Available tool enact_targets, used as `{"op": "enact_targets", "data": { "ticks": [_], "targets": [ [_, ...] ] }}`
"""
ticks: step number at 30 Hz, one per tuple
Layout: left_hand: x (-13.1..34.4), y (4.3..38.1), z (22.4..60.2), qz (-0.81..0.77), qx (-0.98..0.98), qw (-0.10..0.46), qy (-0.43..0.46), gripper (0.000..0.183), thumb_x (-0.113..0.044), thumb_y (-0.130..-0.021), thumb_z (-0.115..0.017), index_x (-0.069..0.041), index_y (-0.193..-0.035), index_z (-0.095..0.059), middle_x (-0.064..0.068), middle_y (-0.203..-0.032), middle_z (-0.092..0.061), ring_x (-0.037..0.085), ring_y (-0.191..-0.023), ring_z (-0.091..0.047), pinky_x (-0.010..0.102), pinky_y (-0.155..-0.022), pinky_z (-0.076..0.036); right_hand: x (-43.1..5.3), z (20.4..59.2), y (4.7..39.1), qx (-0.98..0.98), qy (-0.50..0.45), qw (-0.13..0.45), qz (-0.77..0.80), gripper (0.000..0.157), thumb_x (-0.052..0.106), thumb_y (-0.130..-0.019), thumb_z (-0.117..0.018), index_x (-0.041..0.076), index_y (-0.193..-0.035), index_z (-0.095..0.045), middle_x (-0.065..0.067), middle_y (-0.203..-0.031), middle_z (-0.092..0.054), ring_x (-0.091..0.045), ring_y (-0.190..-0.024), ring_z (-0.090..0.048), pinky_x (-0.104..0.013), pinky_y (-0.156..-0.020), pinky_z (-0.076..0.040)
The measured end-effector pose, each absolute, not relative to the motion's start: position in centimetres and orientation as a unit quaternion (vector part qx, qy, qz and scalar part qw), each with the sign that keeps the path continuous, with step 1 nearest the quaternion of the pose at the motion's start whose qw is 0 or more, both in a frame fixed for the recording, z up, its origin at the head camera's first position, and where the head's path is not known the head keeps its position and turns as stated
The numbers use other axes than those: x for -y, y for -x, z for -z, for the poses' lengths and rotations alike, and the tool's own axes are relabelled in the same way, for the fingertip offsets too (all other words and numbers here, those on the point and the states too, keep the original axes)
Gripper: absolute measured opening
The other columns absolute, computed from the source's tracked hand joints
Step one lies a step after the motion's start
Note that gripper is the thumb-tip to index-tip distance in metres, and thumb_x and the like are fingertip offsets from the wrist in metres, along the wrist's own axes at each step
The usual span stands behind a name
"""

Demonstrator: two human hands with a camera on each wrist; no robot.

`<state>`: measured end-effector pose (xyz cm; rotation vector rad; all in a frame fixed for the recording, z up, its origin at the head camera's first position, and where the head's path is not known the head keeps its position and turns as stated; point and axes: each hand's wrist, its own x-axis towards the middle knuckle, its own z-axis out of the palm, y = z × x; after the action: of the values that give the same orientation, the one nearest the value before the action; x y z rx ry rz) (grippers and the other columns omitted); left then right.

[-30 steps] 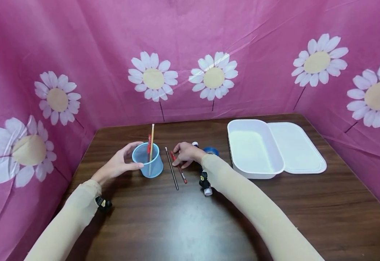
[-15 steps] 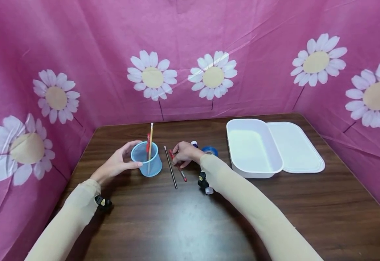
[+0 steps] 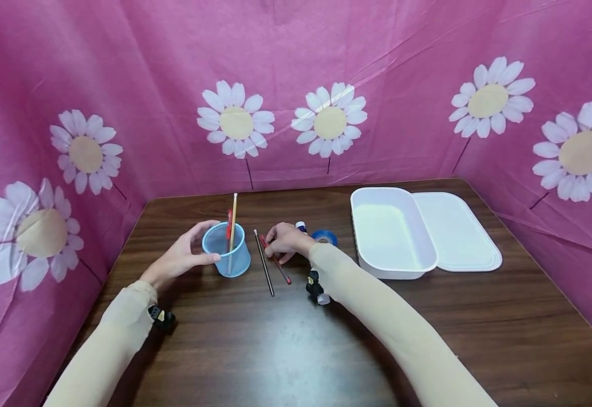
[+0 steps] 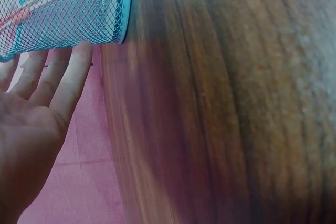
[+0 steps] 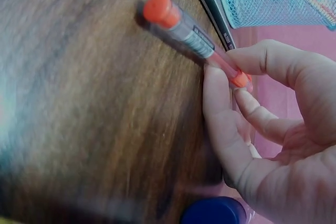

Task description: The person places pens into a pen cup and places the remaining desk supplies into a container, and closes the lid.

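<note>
My left hand (image 3: pixel 180 257) holds a light-blue mesh pen cup (image 3: pixel 243 263), thumb at its near rim and fingers on the far side. In the left wrist view the fingertips touch the mesh of the cup (image 4: pixel 79 27). A red pen (image 3: pixel 229 223) and a yellow pencil (image 3: pixel 234 212) stand inside it. My right hand (image 3: pixel 286 239) pinches another red pen (image 3: pixel 283 273) between thumb and fingers; in the right wrist view this pen (image 5: pixel 197 40) has an orange-red end close above the wood. Beside it, a black pencil (image 3: pixel 266 270) lies on the table.
A blue tape roll (image 3: pixel 324 234) and a glue stick (image 3: pixel 301 226) lie by my right wrist, the glue stick partly hidden under it. To the right stands a white plastic box (image 3: pixel 396 274) beside its flat lid (image 3: pixel 466 240). Pink flowered cloth (image 3: pixel 285 169) surrounds the table.
My right fingers stay on the red pen, which shifts very slightly. The left hand keeps its place at the cup. The whole view drifts a little.
</note>
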<state>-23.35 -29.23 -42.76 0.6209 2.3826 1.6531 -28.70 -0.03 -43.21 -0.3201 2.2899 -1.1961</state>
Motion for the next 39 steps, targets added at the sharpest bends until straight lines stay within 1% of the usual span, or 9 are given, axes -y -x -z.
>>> {"op": "enact_targets", "data": {
  "ticks": [2, 7, 12, 17, 25, 29, 32, 36, 39],
  "targets": [
    [29.2, 23.4, 42.8, -0.561, -0.797, 0.091, -0.205, 0.074, -0.006, -0.088, -0.079, -0.008, -0.151, -0.040, 0.018, -0.140, -0.053, 0.028, -0.123, -0.053, 0.029, -0.094, -0.052, 0.0, 43.2, 28.7, -0.850, 0.118, 0.262, 0.441, 0.024, 0.000, -0.085, -0.075, 0.002, -0.106, -0.063, -0.008, -0.078, -0.062, -0.017, -0.066, -0.062, -0.031, -0.057, -0.060],
    [29.1, 23.3, 42.8, -0.564, -0.796, 0.090, -0.198, 0.075, -0.006, -0.088, -0.079, -0.007, -0.151, -0.039, 0.019, -0.141, -0.053, 0.027, -0.124, -0.053, 0.028, -0.095, -0.051, 0.0, 43.3, 28.8, -0.849, 0.109, 0.264, 0.444, 0.024, 0.002, -0.086, -0.075, 0.003, -0.106, -0.062, -0.008, -0.079, -0.062, -0.017, -0.068, -0.062, -0.032, -0.057, -0.060],
    [29.4, 23.0, 42.9, -0.549, -0.807, 0.085, -0.201, 0.074, -0.008, -0.088, -0.079, -0.010, -0.151, -0.040, 0.016, -0.143, -0.052, 0.028, -0.126, -0.050, 0.029, -0.097, -0.049, 0.1, 43.5, 28.8, -0.842, 0.100, 0.274, 0.453, 0.024, 0.006, -0.087, -0.074, 0.004, -0.109, -0.063, -0.009, -0.080, -0.062, -0.018, -0.070, -0.061, -0.033, -0.059, -0.061],
    [29.7, 22.7, 42.8, -0.541, -0.815, 0.079, -0.193, 0.074, -0.009, -0.088, -0.079, -0.012, -0.151, -0.041, 0.013, -0.144, -0.050, 0.029, -0.125, -0.049, 0.027, -0.094, -0.049, 0.1, 43.5, 28.9, -0.829, 0.113, 0.282, 0.469, 0.026, 0.008, -0.088, -0.072, 0.004, -0.112, -0.063, -0.011, -0.085, -0.064, -0.020, -0.073, -0.061, -0.034, -0.061, -0.061],
    [29.7, 22.8, 42.7, -0.536, -0.817, 0.081, -0.195, 0.074, -0.010, -0.089, -0.079, -0.012, -0.152, -0.040, 0.013, -0.145, -0.050, 0.031, -0.127, -0.047, 0.029, -0.097, -0.046, -0.2, 43.2, 29.0, -0.805, 0.104, 0.299, 0.502, 0.031, 0.002, -0.083, -0.069, 0.002, -0.113, -0.063, -0.008, -0.081, -0.061, -0.019, -0.070, -0.061, -0.035, -0.059, -0.060],
    [29.5, 22.9, 42.7, -0.543, -0.812, 0.082, -0.199, 0.074, -0.009, -0.088, -0.079, -0.011, -0.151, -0.040, 0.014, -0.145, -0.050, 0.032, -0.127, -0.048, 0.029, -0.097, -0.047, -0.3, 43.0, 29.1, -0.800, 0.110, 0.308, 0.503, 0.035, 0.002, -0.084, -0.068, 0.000, -0.118, -0.061, -0.008, -0.078, -0.059, -0.018, -0.070, -0.059, -0.036, -0.060, -0.061],
    [29.4, 22.9, 42.6, -0.549, -0.807, 0.084, -0.201, 0.074, -0.008, -0.087, -0.080, -0.011, -0.151, -0.041, 0.015, -0.143, -0.051, 0.033, -0.127, -0.049, 0.029, -0.097, -0.048, -0.4, 42.8, 29.2, -0.793, 0.111, 0.319, 0.508, 0.036, 0.001, -0.086, -0.067, -0.001, -0.121, -0.060, -0.008, -0.081, -0.060, -0.018, -0.071, -0.059, -0.037, -0.062, -0.061],
    [29.2, 23.0, 42.5, -0.554, -0.804, 0.087, -0.199, 0.075, -0.008, -0.087, -0.080, -0.010, -0.151, -0.041, 0.015, -0.143, -0.052, 0.033, -0.126, -0.050, 0.030, -0.097, -0.049, -0.3, 42.5, 29.2, -0.779, 0.105, 0.333, 0.520, 0.038, -0.001, -0.087, -0.065, -0.002, -0.125, -0.058, -0.009, -0.087, -0.064, -0.019, -0.073, -0.063, -0.037, -0.063, -0.061],
    [29.1, 23.1, 42.5, -0.560, -0.800, 0.089, -0.198, 0.075, -0.007, -0.087, -0.080, -0.010, -0.151, -0.041, 0.016, -0.143, -0.052, 0.033, -0.125, -0.051, 0.030, -0.096, -0.050, -0.2, 42.3, 29.2, -0.770, 0.106, 0.341, 0.528, 0.041, -0.003, -0.088, -0.063, -0.004, -0.128, -0.055, -0.011, -0.086, -0.065, -0.019, -0.071, -0.065, -0.036, -0.062, -0.061]
  ]
}}
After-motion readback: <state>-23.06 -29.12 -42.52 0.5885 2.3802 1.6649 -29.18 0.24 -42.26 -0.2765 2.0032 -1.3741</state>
